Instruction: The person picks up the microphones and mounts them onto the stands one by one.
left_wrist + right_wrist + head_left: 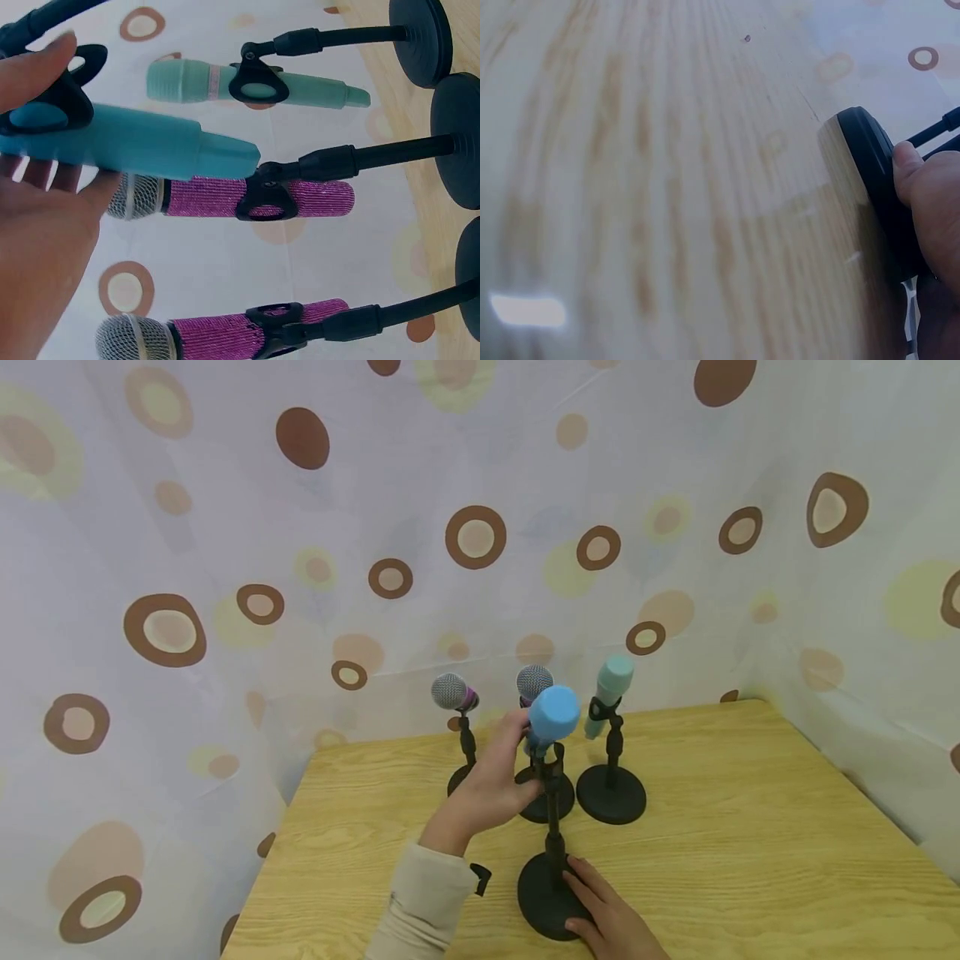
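A blue microphone [554, 713] sits in the clip of a black desk stand [553, 835], nearest of the stands. My left hand [491, 781] grips this microphone at the clip; in the left wrist view its thumb [45, 71] lies over the clip, with the other fingers beneath the body. The microphone's tapered end points away from the palm. Low at the stand, my right hand [611, 914] holds the edge of the round base [543, 902]. In the right wrist view, the base [874, 180] shows side-on with a fingertip on its upper face.
Behind stand two purple microphones with silver mesh heads, one at left [450, 692] and one in the middle [535, 681], and a mint-green microphone [615, 677] at right, all on black stands. A small black piece [481, 878] shows beside the left sleeve. A patterned curtain backs the wooden table [750, 827].
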The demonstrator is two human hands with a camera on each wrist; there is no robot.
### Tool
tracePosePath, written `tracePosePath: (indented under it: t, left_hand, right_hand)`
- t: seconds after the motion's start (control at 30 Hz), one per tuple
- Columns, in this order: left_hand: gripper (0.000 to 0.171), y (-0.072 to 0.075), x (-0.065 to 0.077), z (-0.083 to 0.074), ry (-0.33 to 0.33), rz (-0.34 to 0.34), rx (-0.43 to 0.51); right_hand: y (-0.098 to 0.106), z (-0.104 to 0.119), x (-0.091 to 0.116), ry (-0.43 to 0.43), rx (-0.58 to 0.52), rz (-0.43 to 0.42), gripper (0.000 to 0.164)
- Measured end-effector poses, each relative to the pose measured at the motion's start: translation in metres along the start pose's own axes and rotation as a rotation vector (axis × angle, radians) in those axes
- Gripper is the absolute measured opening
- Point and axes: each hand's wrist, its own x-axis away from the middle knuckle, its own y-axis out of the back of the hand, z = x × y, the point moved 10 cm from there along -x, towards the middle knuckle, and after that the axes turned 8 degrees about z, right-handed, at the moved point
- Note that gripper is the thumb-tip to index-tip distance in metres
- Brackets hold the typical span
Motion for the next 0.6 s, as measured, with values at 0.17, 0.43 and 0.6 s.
tracePosePath:
  t: [0.17,0.43,0.6]
  left_hand:
    - [0.081,-0.001,-0.003,0.0,0.074,-0.005,-0.125]
    - [0.067,-0.005,-0.004,0.014,0.245,0.037,-0.02]
    - [0.064,-0.004,-0.004,0.016,0.245,0.032,0.002]
  right_hand:
    - [0.0,0.001,0.0,0.003,0.001,-0.012,0.058]
    - [0.003,0.002,0.001,0.019,0.021,-0.032,0.056]
    - [0.001,0.001,-0.001,0.008,-0.006,-0.007,0.057]
